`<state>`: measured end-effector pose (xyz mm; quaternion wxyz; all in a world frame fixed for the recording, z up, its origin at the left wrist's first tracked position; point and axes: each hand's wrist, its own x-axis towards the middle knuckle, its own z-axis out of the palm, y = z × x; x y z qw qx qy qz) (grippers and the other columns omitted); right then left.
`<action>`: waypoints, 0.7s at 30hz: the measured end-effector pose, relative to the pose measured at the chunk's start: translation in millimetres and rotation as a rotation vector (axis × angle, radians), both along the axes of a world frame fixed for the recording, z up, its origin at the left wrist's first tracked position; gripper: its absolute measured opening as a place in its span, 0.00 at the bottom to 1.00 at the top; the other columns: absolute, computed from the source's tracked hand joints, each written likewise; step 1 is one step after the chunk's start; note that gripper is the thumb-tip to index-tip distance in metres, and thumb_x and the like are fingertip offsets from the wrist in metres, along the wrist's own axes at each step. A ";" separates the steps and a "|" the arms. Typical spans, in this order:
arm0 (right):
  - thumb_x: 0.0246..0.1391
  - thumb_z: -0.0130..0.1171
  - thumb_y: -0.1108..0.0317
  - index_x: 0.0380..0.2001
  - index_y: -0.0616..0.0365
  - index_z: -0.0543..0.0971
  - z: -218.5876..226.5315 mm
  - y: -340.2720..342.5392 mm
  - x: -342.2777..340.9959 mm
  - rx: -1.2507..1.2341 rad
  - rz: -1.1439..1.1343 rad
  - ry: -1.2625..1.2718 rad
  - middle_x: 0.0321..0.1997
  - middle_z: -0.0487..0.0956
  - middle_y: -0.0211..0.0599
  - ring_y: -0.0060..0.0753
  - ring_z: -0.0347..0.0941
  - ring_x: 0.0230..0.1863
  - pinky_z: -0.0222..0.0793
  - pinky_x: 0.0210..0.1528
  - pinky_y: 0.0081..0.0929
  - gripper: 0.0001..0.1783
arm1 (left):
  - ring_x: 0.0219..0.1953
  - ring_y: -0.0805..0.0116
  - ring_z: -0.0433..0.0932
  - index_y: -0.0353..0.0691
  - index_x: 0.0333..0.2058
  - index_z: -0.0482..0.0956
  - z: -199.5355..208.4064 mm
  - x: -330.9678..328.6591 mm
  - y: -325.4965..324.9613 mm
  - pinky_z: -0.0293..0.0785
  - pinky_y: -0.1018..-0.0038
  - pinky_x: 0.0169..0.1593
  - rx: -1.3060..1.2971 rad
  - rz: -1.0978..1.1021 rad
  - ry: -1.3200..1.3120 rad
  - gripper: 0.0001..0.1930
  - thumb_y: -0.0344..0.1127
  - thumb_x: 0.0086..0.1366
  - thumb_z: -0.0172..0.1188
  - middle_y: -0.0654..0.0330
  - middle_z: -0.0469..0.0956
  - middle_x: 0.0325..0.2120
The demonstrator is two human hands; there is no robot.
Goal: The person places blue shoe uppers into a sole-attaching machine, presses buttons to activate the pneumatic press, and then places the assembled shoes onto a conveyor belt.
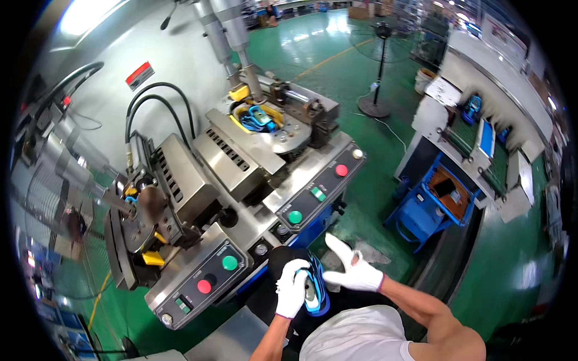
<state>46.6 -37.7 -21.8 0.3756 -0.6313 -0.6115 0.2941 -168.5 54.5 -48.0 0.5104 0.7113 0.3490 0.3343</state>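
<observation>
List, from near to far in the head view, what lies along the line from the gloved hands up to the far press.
White-gloved left hand holding a blue plastic part → round green push button on the grey control panel → round red push button → blue part in the yellow-rimmed press fixture.

Open green floor (367, 216) lies at two o'clock of the gloved hands, giving free passage. At eleven o'clock the control panel (201, 278) with its red and green buttons blocks the way; at twelve o'clock a second panel (316, 188) and the machine fixture (265, 120) stand behind it.
</observation>
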 end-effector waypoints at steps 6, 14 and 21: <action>0.51 0.74 0.43 0.79 0.64 0.48 26.0 -109.3 -3.3 -0.065 -0.280 0.004 0.82 0.45 0.65 0.60 0.44 0.83 0.44 0.82 0.43 0.66 | 0.55 0.53 0.78 0.37 0.46 0.79 67.4 139.9 -25.8 0.72 0.61 0.63 0.447 -0.123 -0.141 0.13 0.18 0.66 0.54 0.51 0.79 0.49; 0.55 0.74 0.62 0.70 0.68 0.65 52.5 -169.5 183.9 0.738 -1.366 0.121 0.59 0.79 0.47 0.36 0.77 0.57 0.73 0.61 0.36 0.45 | 0.62 0.34 0.74 0.39 0.54 0.80 177.2 293.8 -129.9 0.69 0.45 0.67 0.633 -0.956 -0.598 0.30 0.23 0.48 0.73 0.42 0.74 0.60; 0.54 0.76 0.53 0.57 0.60 0.82 51.6 -198.7 477.8 0.581 -1.647 -0.089 0.52 0.86 0.40 0.33 0.81 0.53 0.74 0.59 0.33 0.32 | 0.61 0.40 0.76 0.36 0.57 0.78 60.3 224.1 -106.0 0.74 0.53 0.63 0.461 -0.841 0.012 0.26 0.25 0.59 0.71 0.44 0.77 0.58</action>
